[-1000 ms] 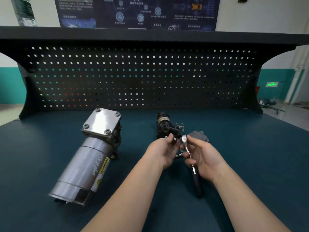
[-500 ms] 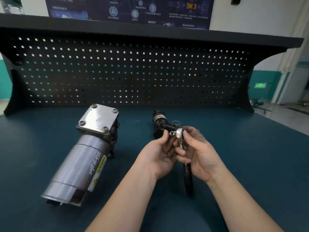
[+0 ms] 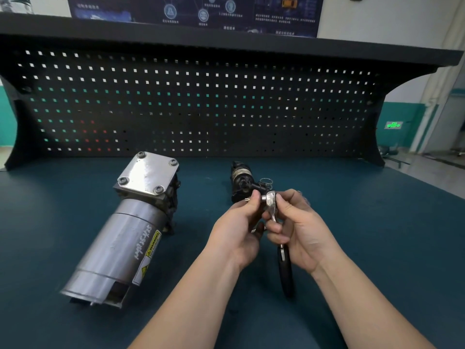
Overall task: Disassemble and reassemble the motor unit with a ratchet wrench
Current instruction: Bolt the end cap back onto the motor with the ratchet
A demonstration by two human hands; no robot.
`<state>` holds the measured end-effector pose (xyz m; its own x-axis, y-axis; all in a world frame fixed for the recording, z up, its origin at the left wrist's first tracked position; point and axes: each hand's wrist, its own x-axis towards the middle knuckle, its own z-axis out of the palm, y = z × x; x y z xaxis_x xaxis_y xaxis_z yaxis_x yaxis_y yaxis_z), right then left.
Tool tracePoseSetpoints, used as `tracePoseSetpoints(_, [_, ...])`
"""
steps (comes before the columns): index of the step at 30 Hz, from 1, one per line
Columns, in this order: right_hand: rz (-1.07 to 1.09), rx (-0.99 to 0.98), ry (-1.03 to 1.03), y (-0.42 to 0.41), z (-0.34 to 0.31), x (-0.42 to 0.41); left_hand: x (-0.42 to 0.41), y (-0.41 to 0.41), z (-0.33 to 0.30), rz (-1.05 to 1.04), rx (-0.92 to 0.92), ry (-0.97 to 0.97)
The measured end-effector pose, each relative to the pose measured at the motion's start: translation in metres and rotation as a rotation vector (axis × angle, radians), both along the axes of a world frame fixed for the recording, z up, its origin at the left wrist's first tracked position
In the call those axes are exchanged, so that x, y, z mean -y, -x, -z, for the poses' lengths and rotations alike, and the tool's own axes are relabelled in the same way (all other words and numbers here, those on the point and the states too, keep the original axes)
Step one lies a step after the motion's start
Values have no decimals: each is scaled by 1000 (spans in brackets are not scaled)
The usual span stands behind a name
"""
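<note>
- Over the middle of the dark teal tabletop [image 3: 377,248], both hands are up off the surface and working on the wrench [image 3: 273,210].
- Right hand [image 3: 299,230] has its fingers curled round the wrench's metal shaft just under the shiny head, index finger resting against the side of the head. Black handle hangs down below the palm, pointing back at the person.
- Left hand [image 3: 239,227] is pinching a small silver socket [image 3: 263,197] at the left side of the wrench head, thumb and fingertips bunched on it. Can't tell if the socket is fully seated or not. Something small and metal also peeks out below the left fingers, too hidden to say what.
- Motor [image 3: 125,235] lies on its side on the left, well apart from the hands. Grey cylinder body, yellow warning sticker, square shiny end plate with four bolts tilted up toward the pegboard [image 3: 201,104].
- Small black part [image 3: 240,182] sits just behind the hands, with a little wire spring [image 3: 266,182] right beside it on the right.
- Pegboard runs along the back under a dark shelf, poster on the wall above.
</note>
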<state>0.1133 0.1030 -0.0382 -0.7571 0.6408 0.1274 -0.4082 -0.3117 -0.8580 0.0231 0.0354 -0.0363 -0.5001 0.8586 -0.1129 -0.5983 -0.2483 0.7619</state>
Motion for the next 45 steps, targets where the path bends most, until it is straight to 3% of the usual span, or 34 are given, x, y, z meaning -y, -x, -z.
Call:
tracePoseSetpoints(5, [38, 1, -85, 0, -3, 1, 3, 4, -6, -73, -46, -31])
tracePoseSetpoints(11, [145, 181, -298, -2, -10, 13, 18, -9, -17, -109, -65, -12])
tracePoseSetpoints(14, [103, 176, -299, 2, -18, 28, 44, -3, -26, -170, -203, -2])
tracePoseSetpoints(17, [-17, 182, -335, 12, -37, 48, 86, 13, -40, -267, -587, 58])
tracePoseSetpoints(22, [144, 402, -835, 47, -67, 77, 153, 69, -65, -704, -1432, 232])
tracePoseSetpoints(25, [204, 501, -1041, 66, -78, 85, 160, 113, -67, -533, -1775, 434])
tracePoseSetpoints(28, [190, 549, -1075, 76, -81, 89, 152, 138, -54, -271, -1743, 441])
tracePoseSetpoints(34, [265, 629, -1162, 79, -87, 96, 141, 149, -22, -338, -1483, 129])
tracePoseSetpoints(45, [297, 702, -1195, 73, -96, 113, 142, 150, -17, -318, -1430, 49])
